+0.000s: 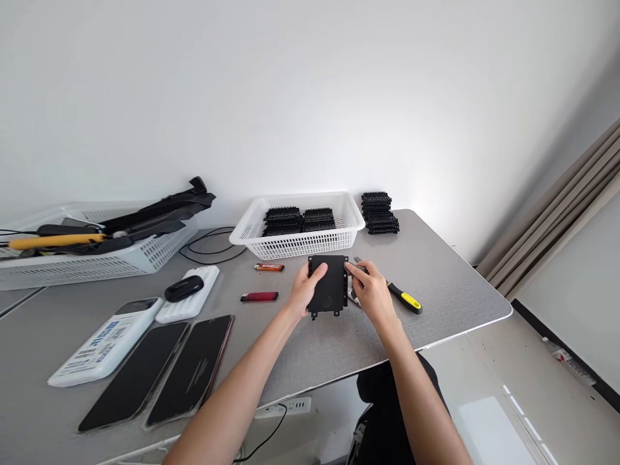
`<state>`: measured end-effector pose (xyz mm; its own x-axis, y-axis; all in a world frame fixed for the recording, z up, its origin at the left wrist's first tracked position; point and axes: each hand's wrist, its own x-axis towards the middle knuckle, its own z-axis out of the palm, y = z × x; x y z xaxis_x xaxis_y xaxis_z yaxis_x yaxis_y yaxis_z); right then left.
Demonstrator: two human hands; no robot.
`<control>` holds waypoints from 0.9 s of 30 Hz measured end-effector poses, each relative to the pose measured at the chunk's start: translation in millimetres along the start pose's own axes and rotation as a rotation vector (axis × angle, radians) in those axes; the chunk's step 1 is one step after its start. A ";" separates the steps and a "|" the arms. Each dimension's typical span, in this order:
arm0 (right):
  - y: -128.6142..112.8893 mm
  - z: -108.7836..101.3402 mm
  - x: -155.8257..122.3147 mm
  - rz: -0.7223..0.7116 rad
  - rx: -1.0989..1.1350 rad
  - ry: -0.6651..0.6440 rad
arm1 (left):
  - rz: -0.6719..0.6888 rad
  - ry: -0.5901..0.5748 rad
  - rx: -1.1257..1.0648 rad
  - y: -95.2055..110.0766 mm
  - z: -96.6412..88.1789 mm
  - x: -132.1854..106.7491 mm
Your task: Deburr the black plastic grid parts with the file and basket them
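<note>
Grey tabletop (450, 284) carries two dark phones (159, 368) nearest. Further in, at mid-table, the left hand (304, 290) clasps the black plate (329, 287) by its left edge. The right hand (372, 294) pinches its right edge, seemingly fitting something there. That work calls for a steady plate. A yellow-handled tool (405, 299) lies just beside the right hand. Beyond stands a white basket (300, 247).

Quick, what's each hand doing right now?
Left hand: closed on the left edge of the flat black square plastic part.
Right hand: closed on that part's right edge.
</note>
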<state>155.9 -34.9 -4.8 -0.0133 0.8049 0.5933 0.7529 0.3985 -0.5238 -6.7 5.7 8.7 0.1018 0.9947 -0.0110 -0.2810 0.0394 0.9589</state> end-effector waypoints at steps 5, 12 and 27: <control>-1.5 -0.5 -1.4 -0.066 0.001 -0.130 | -0.027 0.048 -0.079 2.8 -3.0 2.5; -10.2 -18.2 -3.7 -0.139 0.093 -0.412 | -0.005 0.225 -0.166 7.6 -16.6 14.7; -1.6 -15.0 5.4 0.084 0.304 0.225 | 0.051 0.012 0.156 -12.4 0.3 2.7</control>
<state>164.5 -37.7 8.4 0.2104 0.7375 0.6417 0.5150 0.4743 -0.7140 -2.7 7.8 -3.1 0.0796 0.9961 0.0367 -0.1336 -0.0258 0.9907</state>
